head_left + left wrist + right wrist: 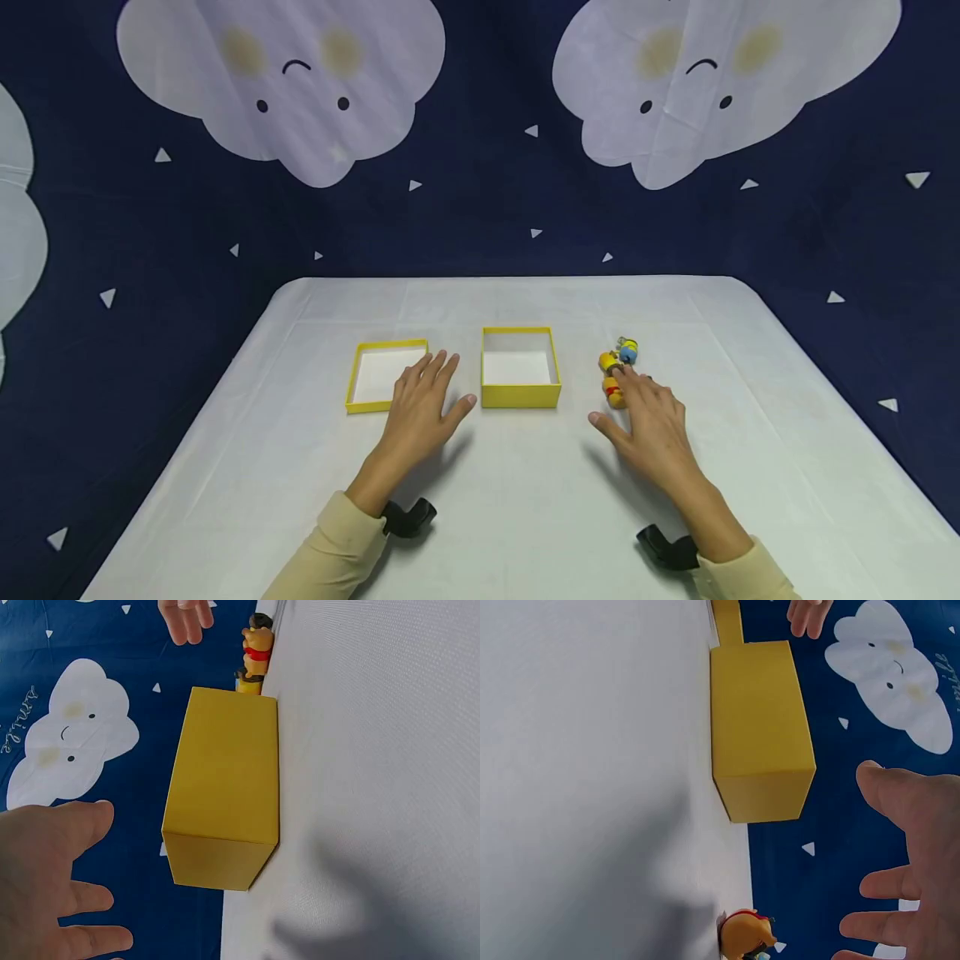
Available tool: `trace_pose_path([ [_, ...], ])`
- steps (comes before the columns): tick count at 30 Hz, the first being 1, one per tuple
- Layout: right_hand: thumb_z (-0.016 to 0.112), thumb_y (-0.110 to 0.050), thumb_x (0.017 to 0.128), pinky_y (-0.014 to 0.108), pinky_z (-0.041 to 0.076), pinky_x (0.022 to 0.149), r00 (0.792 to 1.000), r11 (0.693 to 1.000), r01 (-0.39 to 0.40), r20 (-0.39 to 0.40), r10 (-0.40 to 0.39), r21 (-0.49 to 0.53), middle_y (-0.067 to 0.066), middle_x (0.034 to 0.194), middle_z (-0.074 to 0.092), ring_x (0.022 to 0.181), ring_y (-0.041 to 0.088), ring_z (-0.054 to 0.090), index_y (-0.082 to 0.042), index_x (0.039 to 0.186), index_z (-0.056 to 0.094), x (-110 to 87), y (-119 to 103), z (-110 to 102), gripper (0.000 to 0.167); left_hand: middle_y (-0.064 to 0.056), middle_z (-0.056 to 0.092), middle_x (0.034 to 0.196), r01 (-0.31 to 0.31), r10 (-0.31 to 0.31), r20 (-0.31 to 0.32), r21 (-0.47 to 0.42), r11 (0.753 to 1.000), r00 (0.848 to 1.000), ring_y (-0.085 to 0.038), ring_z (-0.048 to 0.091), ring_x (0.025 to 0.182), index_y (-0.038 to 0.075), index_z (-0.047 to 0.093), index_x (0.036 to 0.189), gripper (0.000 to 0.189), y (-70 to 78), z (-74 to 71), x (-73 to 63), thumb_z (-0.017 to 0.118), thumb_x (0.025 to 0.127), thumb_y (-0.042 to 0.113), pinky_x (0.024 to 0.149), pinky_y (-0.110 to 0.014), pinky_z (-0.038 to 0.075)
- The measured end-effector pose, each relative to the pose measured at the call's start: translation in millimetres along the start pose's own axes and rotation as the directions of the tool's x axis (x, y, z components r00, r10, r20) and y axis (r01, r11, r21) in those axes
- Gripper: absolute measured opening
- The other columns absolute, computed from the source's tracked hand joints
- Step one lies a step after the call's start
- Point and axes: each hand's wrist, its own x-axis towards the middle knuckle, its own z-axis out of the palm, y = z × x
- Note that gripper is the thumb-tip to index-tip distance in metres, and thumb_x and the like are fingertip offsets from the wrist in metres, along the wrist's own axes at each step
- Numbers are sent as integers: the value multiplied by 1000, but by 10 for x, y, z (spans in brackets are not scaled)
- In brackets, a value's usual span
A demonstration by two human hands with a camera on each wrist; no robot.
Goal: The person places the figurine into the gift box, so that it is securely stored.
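In the head view an open yellow box (pixel 521 397) with a white inside stands mid-table. To its left lies a shallow yellow-rimmed lid (pixel 367 407), inner side up. My left hand (pixel 422 414) hovers over the lid's near right corner, fingers spread, holding nothing. My right hand (pixel 654 429) is above the table just in front of several small toy figures (pixel 611 362), fingers spread and partly hiding them. One figure, a bear in a red shirt (pixel 257 652), shows in the left wrist view past the box. Neither hand visibly grips anything.
A white cloth covers the table (pixel 517 500). Behind and around it hangs a dark blue curtain (pixel 480 225) with clouds and small triangles. Black wrist mounts (pixel 411 518) sit under both wrists.
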Motion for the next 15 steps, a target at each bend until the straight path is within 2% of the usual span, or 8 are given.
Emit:
trace_pose_path([
  [10,63,-42,87,57,26,98,1000,1000,-17,-11,17,7,23,147,37,128,44,33,-5,143,37,14,98,-4,72,-14,43,146,-11,10,-20,-68,998,1000,-35,35,137,11,43,142,60,6,11,43,56,92,42,110,-55,28],
  [15,64,-41,87,56,26,96,999,1000,-16,-40,17,10,25,144,39,125,45,34,-3,141,39,28,145,-17,70,-14,44,146,-12,11,-14,-84,996,1000,-35,36,137,11,44,141,59,11,-8,100,55,92,42,109,-54,29],
])
